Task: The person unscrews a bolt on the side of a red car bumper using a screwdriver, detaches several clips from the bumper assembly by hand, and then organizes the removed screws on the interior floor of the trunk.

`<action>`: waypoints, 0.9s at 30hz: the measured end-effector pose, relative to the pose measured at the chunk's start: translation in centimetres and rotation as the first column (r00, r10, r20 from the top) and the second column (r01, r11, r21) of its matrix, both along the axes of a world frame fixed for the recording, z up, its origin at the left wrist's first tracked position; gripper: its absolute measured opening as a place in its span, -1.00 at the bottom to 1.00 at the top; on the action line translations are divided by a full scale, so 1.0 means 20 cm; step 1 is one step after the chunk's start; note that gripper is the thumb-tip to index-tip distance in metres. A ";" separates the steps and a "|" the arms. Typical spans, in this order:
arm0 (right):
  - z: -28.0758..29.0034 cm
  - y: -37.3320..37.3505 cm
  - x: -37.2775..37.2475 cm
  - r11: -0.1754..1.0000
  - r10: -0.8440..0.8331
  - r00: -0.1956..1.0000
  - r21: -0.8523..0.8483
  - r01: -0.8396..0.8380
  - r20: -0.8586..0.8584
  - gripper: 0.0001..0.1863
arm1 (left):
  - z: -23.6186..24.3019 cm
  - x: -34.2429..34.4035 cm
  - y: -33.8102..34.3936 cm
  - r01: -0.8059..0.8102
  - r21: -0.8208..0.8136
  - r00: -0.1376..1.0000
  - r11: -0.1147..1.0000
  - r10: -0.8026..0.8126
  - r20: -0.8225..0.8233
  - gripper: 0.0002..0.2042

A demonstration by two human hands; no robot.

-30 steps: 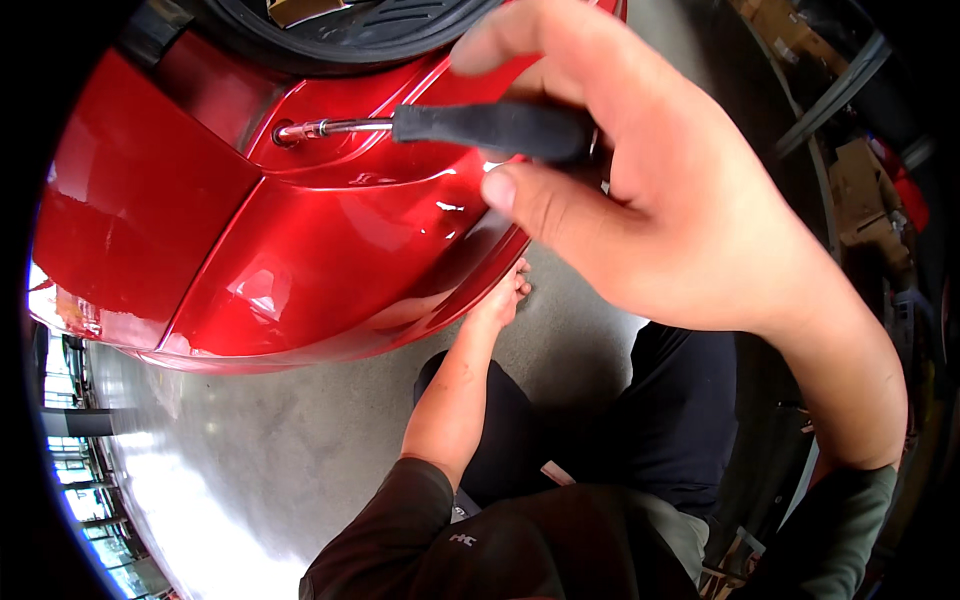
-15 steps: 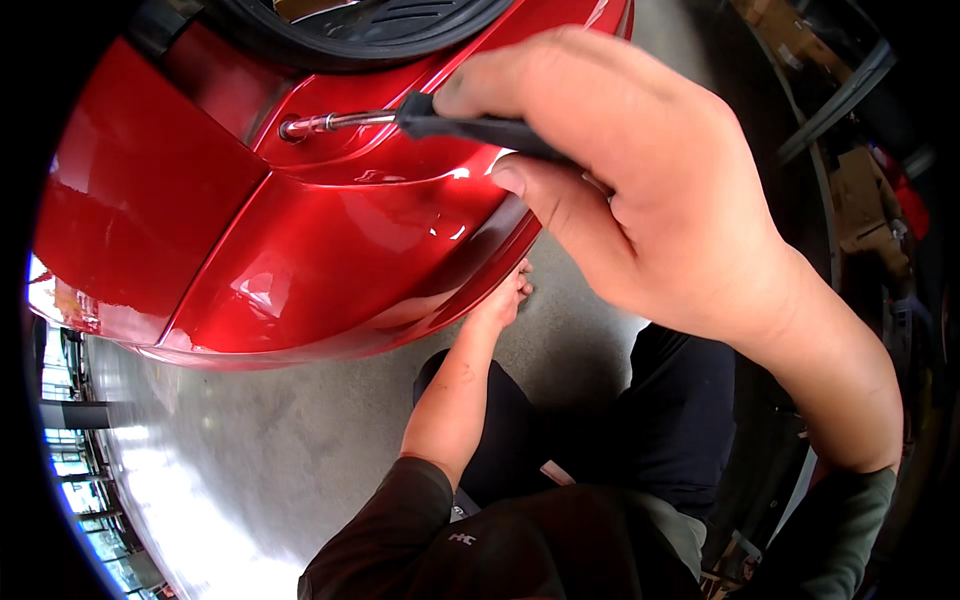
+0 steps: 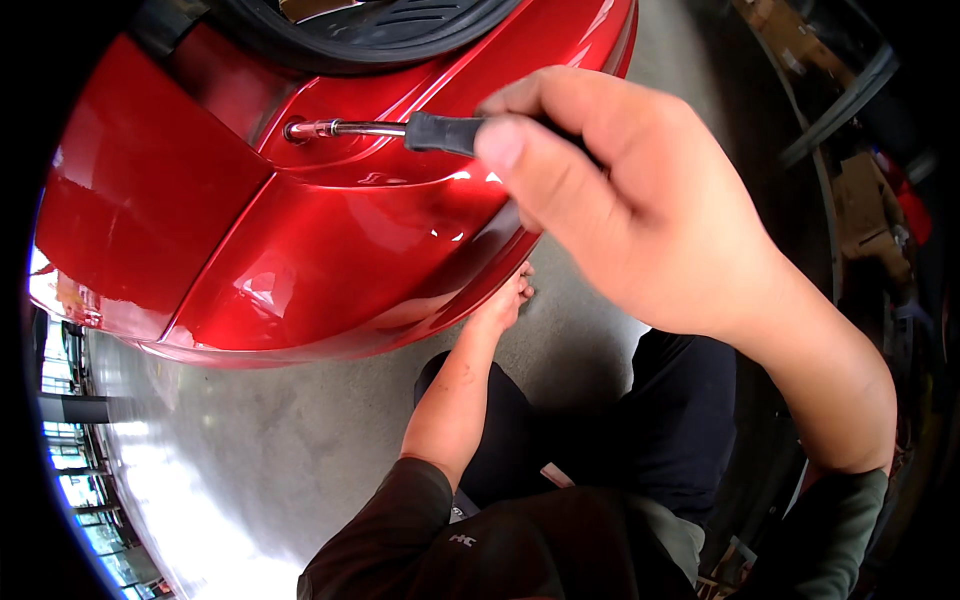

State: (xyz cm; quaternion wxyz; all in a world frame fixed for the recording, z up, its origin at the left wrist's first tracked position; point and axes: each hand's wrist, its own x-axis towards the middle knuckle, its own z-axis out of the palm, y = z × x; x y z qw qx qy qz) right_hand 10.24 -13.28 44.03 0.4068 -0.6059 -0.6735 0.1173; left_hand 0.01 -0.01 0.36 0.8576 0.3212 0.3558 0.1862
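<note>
My right hand [image 3: 640, 205] is closed round the black handle of a nut driver [image 3: 440, 132], its thumb lying along the handle. The driver's metal shaft [image 3: 370, 128] runs left to a socket [image 3: 312, 129], whose end sits at a small round recess in a glossy red car body panel [image 3: 330, 250]. Whatever fastener is inside the socket is hidden. Lower down, my left hand [image 3: 512, 298] is beside the bumper's lower edge with its fingers curled in. What it holds, if anything, I cannot make out.
A black rubber seal [image 3: 370, 60] curves round the open trunk at the top. Grey concrete floor [image 3: 270, 430] lies below the car. Along the right side stand shelves with cardboard boxes [image 3: 865, 205] and a metal bar [image 3: 840, 105].
My right hand has rolled round the driver's handle, the thumb coming up over it. The shaft lies slightly more level, while the socket stays at the recess. My left hand has not moved.
</note>
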 end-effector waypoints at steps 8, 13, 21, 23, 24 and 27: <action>-0.08 0.05 0.04 0.939 -0.009 0.964 0.334 -0.084 0.267 -0.66 | 0.03 0.02 0.00 -0.005 0.010 1.000 1.000 0.005 -0.008 -0.89; 0.04 0.01 -0.06 0.967 -0.071 0.844 -0.245 -0.072 -0.531 -0.69 | 0.04 -0.03 0.03 0.034 0.047 0.999 0.998 -0.034 -0.014 -0.87; -0.05 0.05 0.04 0.937 -0.037 0.865 0.317 -0.143 0.500 -0.49 | 0.19 -0.03 -0.06 0.008 0.081 0.999 0.997 -0.005 -0.039 -0.89; -0.02 0.02 0.00 0.928 -0.008 0.915 0.344 -0.144 0.404 -0.53 | 0.16 -0.01 -0.05 0.025 0.100 0.998 0.995 -0.020 -0.053 -0.88; 0.04 0.01 -0.05 0.999 0.004 0.992 0.044 0.001 -0.123 -0.63 | 0.15 -0.03 -0.04 0.018 0.099 0.998 0.995 -0.013 -0.058 -0.88; 0.12 0.00 -0.09 0.950 -0.158 0.827 -0.311 -0.021 -0.539 -0.68 | 0.13 -0.05 -0.04 0.029 0.104 0.999 0.994 -0.026 -0.030 -0.88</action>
